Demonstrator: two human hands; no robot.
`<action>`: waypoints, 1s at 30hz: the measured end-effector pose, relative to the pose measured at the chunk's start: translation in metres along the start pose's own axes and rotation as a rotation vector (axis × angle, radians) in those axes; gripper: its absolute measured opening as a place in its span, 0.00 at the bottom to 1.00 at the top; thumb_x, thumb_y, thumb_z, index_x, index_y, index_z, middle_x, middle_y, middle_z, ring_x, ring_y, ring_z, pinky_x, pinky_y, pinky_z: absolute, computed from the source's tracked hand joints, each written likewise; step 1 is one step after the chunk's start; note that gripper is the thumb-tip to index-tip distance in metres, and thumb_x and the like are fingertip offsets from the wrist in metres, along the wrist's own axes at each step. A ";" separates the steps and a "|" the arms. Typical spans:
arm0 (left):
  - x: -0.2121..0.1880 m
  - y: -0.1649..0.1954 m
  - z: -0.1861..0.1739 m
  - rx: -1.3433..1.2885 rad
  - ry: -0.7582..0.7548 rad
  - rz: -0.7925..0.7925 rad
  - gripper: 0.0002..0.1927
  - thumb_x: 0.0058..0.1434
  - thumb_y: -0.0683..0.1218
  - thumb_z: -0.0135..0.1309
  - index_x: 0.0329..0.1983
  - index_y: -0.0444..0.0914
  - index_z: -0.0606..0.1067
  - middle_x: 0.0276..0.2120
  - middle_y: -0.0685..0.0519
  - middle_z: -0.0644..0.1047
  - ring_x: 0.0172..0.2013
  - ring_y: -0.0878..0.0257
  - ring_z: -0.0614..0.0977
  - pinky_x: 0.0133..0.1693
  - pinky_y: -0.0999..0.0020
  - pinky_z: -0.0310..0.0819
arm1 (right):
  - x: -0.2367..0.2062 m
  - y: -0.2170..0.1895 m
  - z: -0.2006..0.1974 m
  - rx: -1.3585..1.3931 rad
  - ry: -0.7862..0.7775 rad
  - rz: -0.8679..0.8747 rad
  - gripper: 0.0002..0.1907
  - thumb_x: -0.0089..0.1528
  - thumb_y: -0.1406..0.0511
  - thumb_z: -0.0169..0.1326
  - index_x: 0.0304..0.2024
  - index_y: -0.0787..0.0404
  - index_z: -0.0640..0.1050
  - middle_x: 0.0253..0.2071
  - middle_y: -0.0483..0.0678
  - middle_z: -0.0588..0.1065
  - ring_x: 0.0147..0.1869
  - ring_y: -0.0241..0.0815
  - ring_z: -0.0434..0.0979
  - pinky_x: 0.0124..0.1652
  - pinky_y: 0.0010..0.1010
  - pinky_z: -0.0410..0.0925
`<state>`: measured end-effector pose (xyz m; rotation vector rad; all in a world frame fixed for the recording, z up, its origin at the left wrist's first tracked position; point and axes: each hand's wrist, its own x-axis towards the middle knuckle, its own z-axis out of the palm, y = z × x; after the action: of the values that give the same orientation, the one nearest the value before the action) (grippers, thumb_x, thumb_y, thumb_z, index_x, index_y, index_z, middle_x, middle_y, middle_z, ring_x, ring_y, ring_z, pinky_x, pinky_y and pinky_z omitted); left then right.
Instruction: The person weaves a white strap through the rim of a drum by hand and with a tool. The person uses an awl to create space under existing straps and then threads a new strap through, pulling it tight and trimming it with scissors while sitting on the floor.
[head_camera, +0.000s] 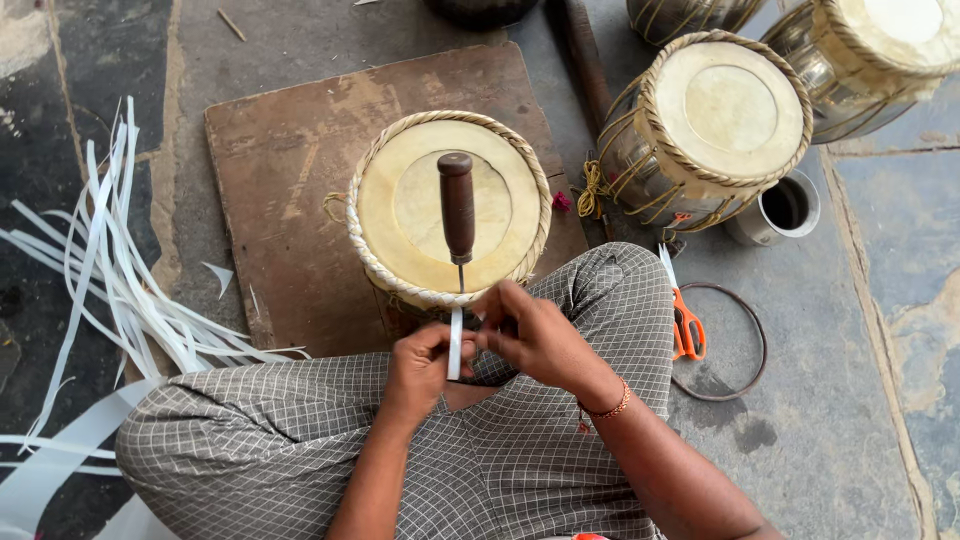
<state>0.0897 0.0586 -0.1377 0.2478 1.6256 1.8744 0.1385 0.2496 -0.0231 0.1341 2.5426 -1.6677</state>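
Both hands pinch a white strip, left hand and right hand closed on it; it stands upright under the wooden-handled awl on the drum, over a board on stone floor.

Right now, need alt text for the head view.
Seen from above, a seated person's left hand and right hand pinch a white strip at the rim of a small drum, where a wooden-handled tool stands. More drums and orange scissors lie nearby.
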 end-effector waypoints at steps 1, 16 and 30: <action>0.003 -0.001 -0.003 -0.041 0.019 0.012 0.08 0.62 0.40 0.59 0.42 0.33 0.82 0.30 0.53 0.83 0.27 0.69 0.82 0.30 0.72 0.79 | 0.002 -0.004 -0.004 -0.015 0.080 -0.002 0.17 0.62 0.67 0.61 0.52 0.63 0.74 0.33 0.45 0.78 0.33 0.32 0.76 0.32 0.27 0.70; 0.017 -0.023 -0.008 0.027 0.254 0.163 0.06 0.63 0.37 0.59 0.41 0.30 0.81 0.26 0.52 0.81 0.23 0.71 0.78 0.26 0.74 0.71 | 0.115 -0.025 0.012 0.376 0.249 -0.395 0.29 0.74 0.72 0.48 0.74 0.53 0.57 0.44 0.43 0.67 0.36 0.30 0.69 0.36 0.24 0.71; 0.018 -0.012 0.003 0.120 0.269 0.195 0.04 0.63 0.36 0.59 0.40 0.31 0.82 0.28 0.51 0.83 0.26 0.70 0.81 0.28 0.74 0.73 | 0.120 -0.013 0.017 0.420 0.316 -0.380 0.28 0.73 0.71 0.49 0.73 0.55 0.58 0.38 0.41 0.68 0.32 0.30 0.69 0.32 0.23 0.69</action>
<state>0.0815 0.0716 -0.1533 0.2194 1.9593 2.0277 0.0186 0.2314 -0.0334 -0.0685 2.4985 -2.4972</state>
